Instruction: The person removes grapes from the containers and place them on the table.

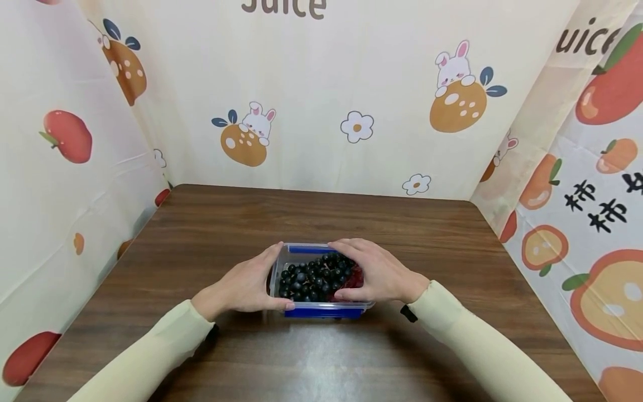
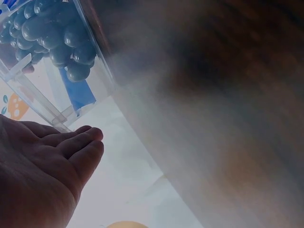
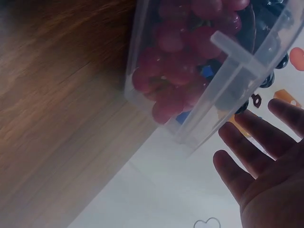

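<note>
A clear plastic food container [image 1: 324, 306] with blue strips along its long sides stands on the table, lid off. Inside, dark grapes [image 1: 311, 279] fill the left and middle, and red grapes [image 3: 183, 71] lie at the right end. My left hand [image 1: 246, 283] holds the container's left end, thumb on the front rim and fingers at the back corner; the left wrist view shows those fingers [image 2: 85, 142] nearly straight. Over the right end spreads my right hand [image 1: 377, 271], its thumb above the grapes and its fingers loosely apart near the back rim. It partly hides the red grapes.
The brown wood-grain table [image 1: 321, 357] extends around the container. A printed fabric curtain [image 1: 321, 72] with fruit and rabbits hangs behind it and along both sides. Dark wrist straps [image 1: 408, 313] show at the sleeve ends.
</note>
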Available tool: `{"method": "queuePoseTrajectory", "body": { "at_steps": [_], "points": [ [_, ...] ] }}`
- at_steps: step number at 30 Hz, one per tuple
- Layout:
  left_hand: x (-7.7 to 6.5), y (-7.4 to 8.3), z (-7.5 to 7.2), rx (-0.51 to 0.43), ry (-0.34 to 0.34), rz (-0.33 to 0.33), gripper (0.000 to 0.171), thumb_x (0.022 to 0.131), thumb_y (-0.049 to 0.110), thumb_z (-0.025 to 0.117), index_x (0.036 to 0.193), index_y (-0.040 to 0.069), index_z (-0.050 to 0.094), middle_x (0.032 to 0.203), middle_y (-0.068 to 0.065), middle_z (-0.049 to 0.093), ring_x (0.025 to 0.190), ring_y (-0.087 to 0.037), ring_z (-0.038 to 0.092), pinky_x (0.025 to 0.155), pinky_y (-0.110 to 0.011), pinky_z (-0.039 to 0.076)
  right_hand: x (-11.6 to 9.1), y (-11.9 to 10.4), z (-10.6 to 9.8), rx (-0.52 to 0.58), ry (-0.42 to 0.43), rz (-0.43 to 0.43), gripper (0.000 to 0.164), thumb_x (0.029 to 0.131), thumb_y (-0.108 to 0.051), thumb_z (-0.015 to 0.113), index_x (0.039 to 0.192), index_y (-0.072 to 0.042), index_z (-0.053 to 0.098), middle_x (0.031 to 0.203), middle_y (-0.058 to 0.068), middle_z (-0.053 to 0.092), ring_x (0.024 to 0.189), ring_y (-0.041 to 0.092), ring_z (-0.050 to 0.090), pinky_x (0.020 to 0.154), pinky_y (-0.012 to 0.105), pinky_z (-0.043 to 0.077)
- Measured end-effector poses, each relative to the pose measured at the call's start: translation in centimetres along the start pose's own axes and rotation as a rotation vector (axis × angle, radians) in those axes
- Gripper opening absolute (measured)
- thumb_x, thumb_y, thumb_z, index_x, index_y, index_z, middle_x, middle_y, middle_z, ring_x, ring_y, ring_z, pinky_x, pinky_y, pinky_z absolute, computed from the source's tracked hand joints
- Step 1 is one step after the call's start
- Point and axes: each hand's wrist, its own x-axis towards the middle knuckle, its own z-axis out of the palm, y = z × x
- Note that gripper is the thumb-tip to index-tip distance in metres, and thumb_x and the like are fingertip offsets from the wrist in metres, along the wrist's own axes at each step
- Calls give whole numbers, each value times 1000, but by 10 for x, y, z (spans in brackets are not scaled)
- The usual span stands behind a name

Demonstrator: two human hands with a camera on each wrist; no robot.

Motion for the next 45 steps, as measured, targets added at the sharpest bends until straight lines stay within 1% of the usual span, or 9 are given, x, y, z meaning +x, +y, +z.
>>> {"method": "queuePoseTrajectory", "body": {
  "at_steps": [5,10,15,20,23,33,38,42,45],
  "points": [
    [1,-1,2,0,14,2,140,66,95,60,165,8,13,168,-12,23,144,-31,43,108,-50,45,6,-3,3,-5,-31,-16,91,82,-68,74,156,-22,45,147,-3,54,133,15,50,111,43,43],
    [1,-1,3,3,16,5,140,66,95,60,165,8,13,168,-13,25,143,-32,44,107,-51,46,11,-6,6,-34,-76,-15,92,81,-65,76,157,-24,42,149,-1,52,135,17,49,111,44,42],
    [0,0,2,-1,14,9,139,67,95,60,165,8,13,167,-14,25,143,-34,44,107,-53,45,16,-9,8,-52,-95,-26,93,80,-60,80,156,-21,44,150,0,52,135,19,50,110,43,44],
    [-1,0,5,-6,11,6,139,67,94,61,165,8,14,167,-14,26,142,-34,45,107,-53,46,19,-11,10,-64,-124,-35,93,79,-57,81,155,-18,46,150,0,52,135,18,50,108,43,45],
    [-2,0,6,-5,7,-1,139,67,94,61,166,10,12,168,-12,25,142,-31,45,106,-51,47,21,-12,10,-72,-148,-39,92,79,-56,82,155,-19,46,150,-2,52,135,16,49,107,42,46],
    [-1,0,4,-15,15,9,138,67,94,60,166,9,13,167,-14,26,142,-33,45,104,-52,48,32,-15,8,-106,-233,-52,94,79,-58,83,156,-22,44,151,-1,51,134,17,51,109,39,45],
    [-2,0,4,-17,8,8,139,67,94,60,165,8,13,167,-14,25,142,-34,45,105,-53,48,36,-16,10,-125,-262,-49,91,79,-56,83,155,-23,46,149,1,54,133,19,52,108,41,45],
    [-2,-1,3,-17,10,14,138,68,93,61,165,8,13,167,-14,25,142,-34,44,105,-53,47,39,-18,11,-149,-273,-48,88,78,-53,85,153,-24,48,145,0,56,129,21,55,105,43,48],
    [-1,0,2,-10,14,26,138,69,92,62,165,7,12,168,-14,24,143,-34,44,105,-52,47,41,-20,11,-171,-280,-47,86,78,-52,86,151,-24,51,142,1,57,126,21,57,99,43,52]
  ]
}}
